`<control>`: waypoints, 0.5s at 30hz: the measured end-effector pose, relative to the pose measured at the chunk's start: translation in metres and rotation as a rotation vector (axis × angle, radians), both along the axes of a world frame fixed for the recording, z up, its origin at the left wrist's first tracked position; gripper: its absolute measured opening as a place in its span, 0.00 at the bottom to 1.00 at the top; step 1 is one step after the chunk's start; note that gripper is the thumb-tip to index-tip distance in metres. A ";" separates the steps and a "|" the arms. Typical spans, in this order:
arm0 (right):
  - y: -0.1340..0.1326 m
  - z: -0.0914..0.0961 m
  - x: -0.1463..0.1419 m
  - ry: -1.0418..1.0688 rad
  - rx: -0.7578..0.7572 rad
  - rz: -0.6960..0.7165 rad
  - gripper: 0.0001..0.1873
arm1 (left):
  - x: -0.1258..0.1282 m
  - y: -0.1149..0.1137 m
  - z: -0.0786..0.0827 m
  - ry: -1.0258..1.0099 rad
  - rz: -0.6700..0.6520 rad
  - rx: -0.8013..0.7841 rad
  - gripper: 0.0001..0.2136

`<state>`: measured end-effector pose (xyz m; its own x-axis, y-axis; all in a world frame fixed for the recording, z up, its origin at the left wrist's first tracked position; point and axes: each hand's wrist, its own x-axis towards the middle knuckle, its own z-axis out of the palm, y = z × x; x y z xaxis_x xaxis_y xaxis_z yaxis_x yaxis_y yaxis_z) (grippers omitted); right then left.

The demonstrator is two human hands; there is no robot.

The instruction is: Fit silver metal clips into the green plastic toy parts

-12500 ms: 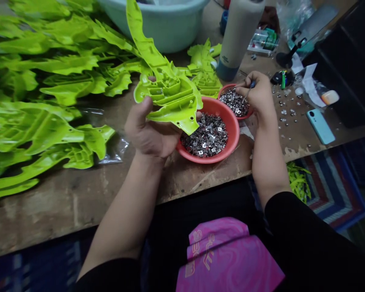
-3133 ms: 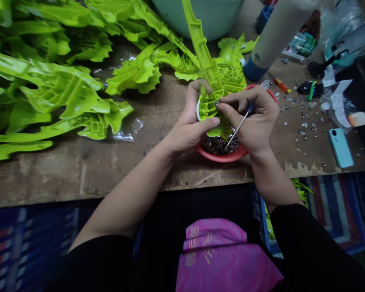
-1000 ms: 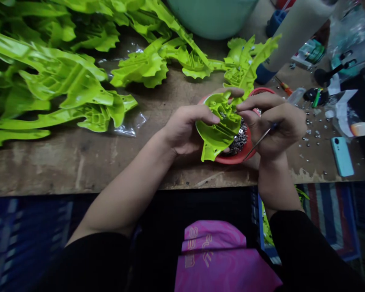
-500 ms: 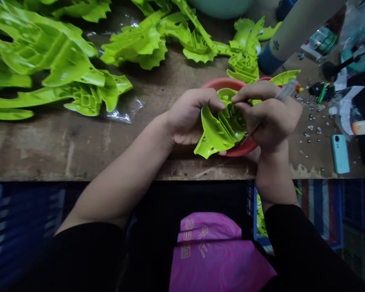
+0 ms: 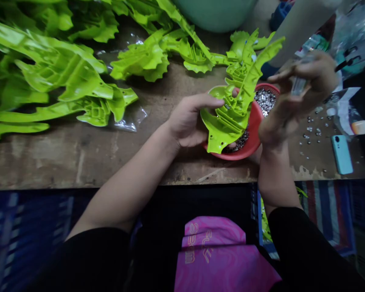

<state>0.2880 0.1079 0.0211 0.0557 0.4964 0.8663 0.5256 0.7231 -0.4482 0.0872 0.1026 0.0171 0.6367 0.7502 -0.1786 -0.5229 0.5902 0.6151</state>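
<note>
My left hand is closed on a bright green plastic shell piece with inner ribs and screw holes, its thumb on the rim. The long narrow end of the piece points up and away to the right. Directly under it sits a red bowl of small dark metal parts, partly covered by the piece. My right hand is raised to the right of the piece, smeared by motion. A translucent, handle-like object is held in it; its kind cannot be made out.
A red basket of shiny small metal parts stands behind the bowl. More green plastic pieces lie heaped at left and back. At right are loose metal bits and a light-blue phone. A pale green basin stands behind.
My right hand has drawn away from the green piece, up and to the right, with the translucent object still in it. My left hand keeps hold of the piece, now slightly turned.
</note>
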 end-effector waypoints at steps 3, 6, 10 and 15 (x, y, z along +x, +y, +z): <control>0.000 0.002 0.006 0.065 -0.180 -0.091 0.31 | 0.004 -0.001 -0.003 0.042 0.129 0.071 0.22; 0.003 0.003 0.013 0.075 -0.454 0.091 0.31 | 0.010 -0.002 -0.007 0.077 0.281 0.120 0.23; 0.007 0.009 0.019 -0.273 -0.750 0.266 0.33 | 0.016 -0.002 -0.011 0.082 0.390 0.149 0.24; 0.005 0.016 0.017 -0.398 -0.748 0.267 0.36 | 0.019 -0.003 -0.012 0.078 0.421 0.179 0.25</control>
<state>0.3046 0.1125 0.0375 -0.3794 0.8934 0.2405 0.5985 0.4352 -0.6726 0.1062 0.1000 0.0047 0.2601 0.9638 -0.0584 -0.6420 0.2178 0.7351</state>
